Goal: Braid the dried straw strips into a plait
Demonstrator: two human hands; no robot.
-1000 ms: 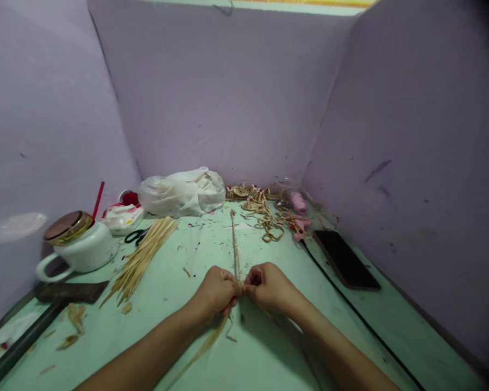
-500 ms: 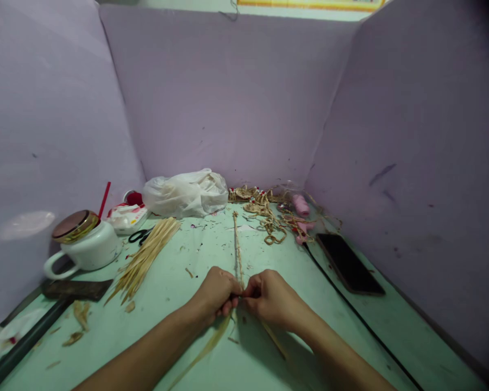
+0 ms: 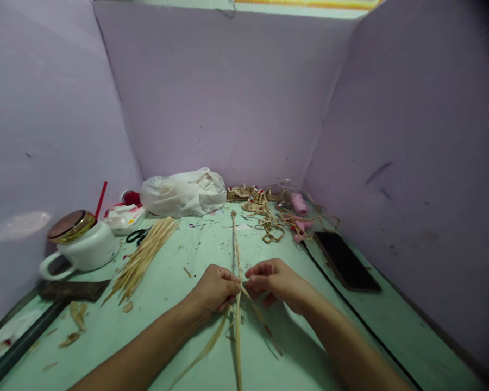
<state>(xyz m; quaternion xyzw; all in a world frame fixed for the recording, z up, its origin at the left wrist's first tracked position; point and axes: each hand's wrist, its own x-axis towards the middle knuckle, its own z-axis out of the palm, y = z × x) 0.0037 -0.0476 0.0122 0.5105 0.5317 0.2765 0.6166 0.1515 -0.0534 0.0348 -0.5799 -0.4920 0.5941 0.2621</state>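
Observation:
A thin braid [image 3: 236, 247] of straw-coloured fibre runs straight away from me along the middle of the green tabletop [image 3: 175, 336]. At its near end my left hand [image 3: 218, 286] pinches the braid between thumb and fingers. Loose strands [image 3: 238, 342] fan out below that pinch: one to the left, one straight towards me, one to the right. Just right of the braid, my right hand [image 3: 275, 282] has its fingers apart and curved, close to the right-hand strand [image 3: 264, 326]. It does not appear to grip anything.
A bundle of flat fibre strips [image 3: 146, 255] lies left, beside black scissors [image 3: 137, 235], a white mug [image 3: 85, 252] with a lidded jar, and a hammer-like tool [image 3: 73, 290]. Behind are a plastic bag [image 3: 183, 193] and braided pieces [image 3: 264, 209]. A phone [image 3: 348, 260] and black cable [image 3: 350, 307] lie right.
My right hand has opened from its pinch and moved slightly up and away from the braid. A middle strand now lies straight towards me. My left hand keeps its pinch.

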